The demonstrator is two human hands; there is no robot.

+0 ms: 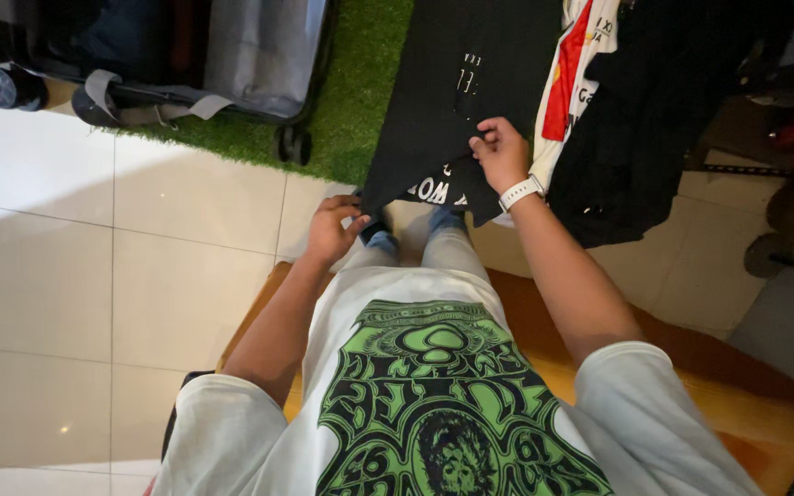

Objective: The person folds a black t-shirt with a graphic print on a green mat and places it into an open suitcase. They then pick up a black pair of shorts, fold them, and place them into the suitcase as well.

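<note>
Black shirt (452,101) beside white-and-red garment (573,83)

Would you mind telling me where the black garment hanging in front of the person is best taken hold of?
Probably along its bottom hem. The black garment hangs flat with the hem loose and nearest the person. The left hand pinches the lower left corner and the right hand grips the fabric farther right. Coming from below, one hand at each side, should keep it spread.

A black shirt (443,101) is pinched at its lower corner by the left hand (333,230) and gripped at its hem by the right hand (500,152), beside a white shirt (573,83).
</note>
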